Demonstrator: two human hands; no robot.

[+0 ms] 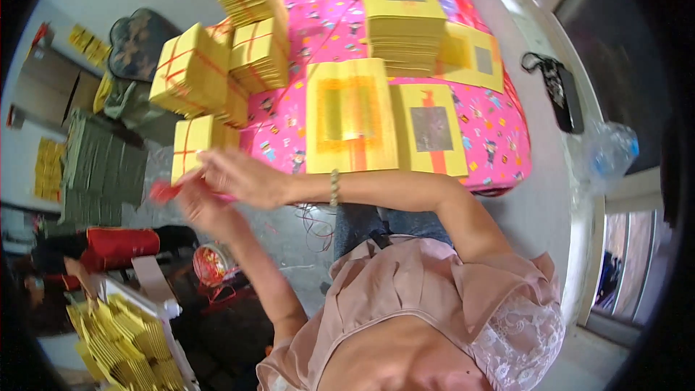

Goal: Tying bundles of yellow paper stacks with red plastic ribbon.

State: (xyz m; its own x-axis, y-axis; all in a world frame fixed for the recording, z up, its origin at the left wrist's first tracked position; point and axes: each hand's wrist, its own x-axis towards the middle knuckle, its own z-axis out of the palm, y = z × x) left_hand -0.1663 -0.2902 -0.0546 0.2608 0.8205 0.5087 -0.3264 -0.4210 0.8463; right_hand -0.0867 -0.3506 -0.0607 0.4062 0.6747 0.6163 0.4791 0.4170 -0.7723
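A: Setting: grey floor (536, 210), a pink patterned cloth (492, 137) spread over a low surface, clutter along the left wall.

B: Nearest first?

A: Both forearms come up from the lower edge and meet at left centre. The left hand (206, 206) is blurred; fingers look curled around something red, likely red string (165, 190), but I cannot tell whether it is properly clamped. The right hand (242, 177), beaded bracelet (334, 187) at the wrist, lies over it with fingers together, touching the tied yellow bundle (194, 146) at the cloth's edge.

B: Beyond that?

A: Two loose stacks of yellow foil-centred sheets (351, 116), then more string-tied bundles (217, 65) heaped at upper left, and a tall sheet stack (402, 18) at the far end.

B: Risks?

A: My judgement: the heaped bundles lean on each other; a tug on a string could topple them. Loose red thread (315, 221) trails on the floor by the knees and could snag.

B: Containers?

A: A white bin (163, 318) at lower left holds folded yellow papers. A clear plastic bag (608, 156) lies right; contents unclear.
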